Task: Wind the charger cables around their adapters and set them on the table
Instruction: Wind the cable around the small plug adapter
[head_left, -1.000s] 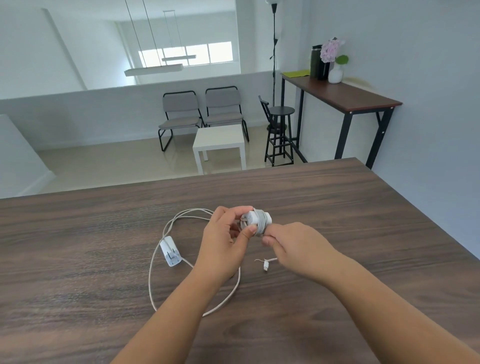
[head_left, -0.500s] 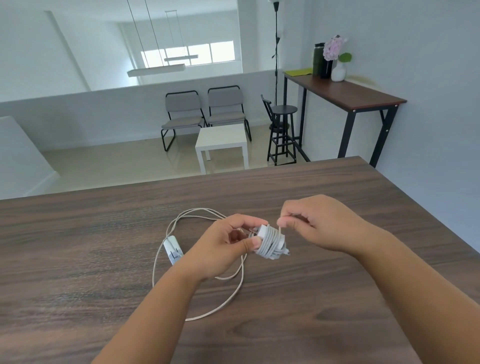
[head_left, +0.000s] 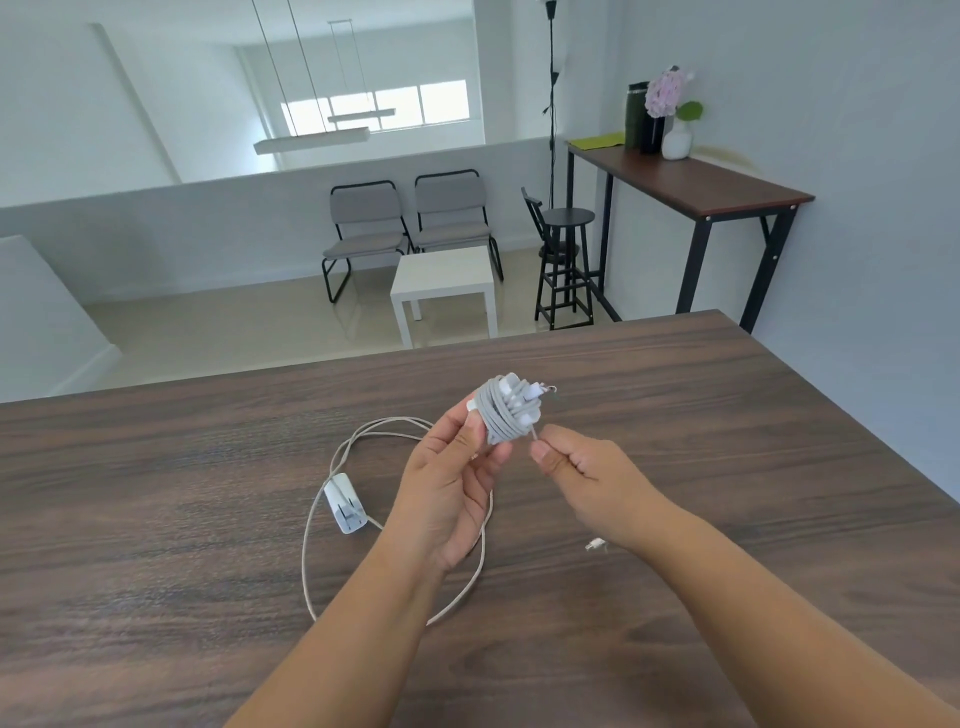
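Note:
My left hand (head_left: 447, 478) holds up a white adapter wrapped in many turns of grey cable (head_left: 506, 410), above the dark wooden table (head_left: 727, 415). Just to its right, my right hand (head_left: 582, 467) pinches the short free end of that cable (head_left: 535, 434). A second white adapter (head_left: 345, 506) lies on the table to the left, prongs up, with its loose cable (head_left: 311, 545) looping around under my left wrist. A small white plug tip (head_left: 596, 544) shows on the table beside my right forearm.
The table's far edge (head_left: 519, 338) and right edge (head_left: 857, 415) drop off to the floor. Beyond stand a white side table (head_left: 441, 283), two grey chairs, a black stool and a tall desk (head_left: 701, 182) with a vase.
The wound adapter has risen and turned in my left hand. My right hand has come down from above it to its lower right, still pinching the cable end.

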